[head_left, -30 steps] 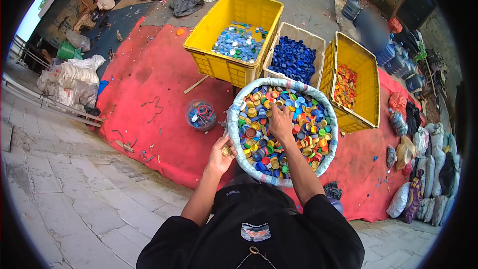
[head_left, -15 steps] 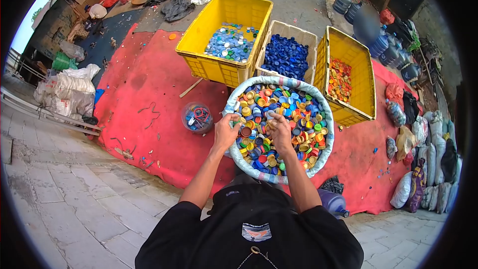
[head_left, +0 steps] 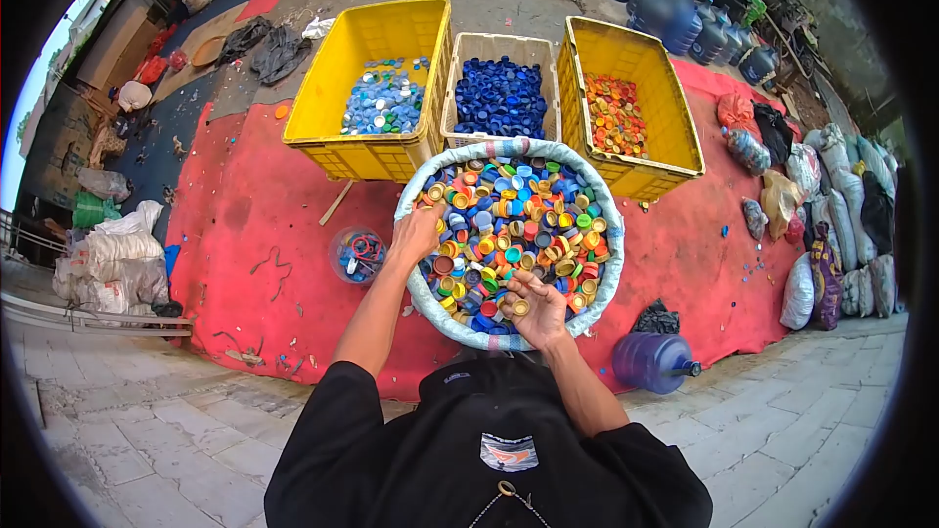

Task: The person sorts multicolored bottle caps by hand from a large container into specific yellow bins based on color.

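A round tub (head_left: 608, 279) with a pale cloth-wrapped rim stands in front of me, full of mixed bottle caps (head_left: 509, 225) in yellow, blue, red, orange and green. My left hand (head_left: 419, 233) is at the tub's left side, fingers bent down and closed at the caps; what they pinch is hidden. Over the near part of the tub, my right hand (head_left: 538, 313) is turned palm up with curled fingers, holding a yellow bottle cap (head_left: 521, 308) against the palm.
Beyond the tub stand a yellow crate (head_left: 367, 152) of light-blue and white caps, a whitish crate (head_left: 458, 88) of dark-blue caps and another yellow crate (head_left: 641, 171) of orange caps. A clear bucket (head_left: 354, 269) is left; a water jug (head_left: 650, 364) lies near right.
My left hand has reached down into the caps at the left side. My right hand has drawn nearer to me and turned palm up. The view has shifted slightly.
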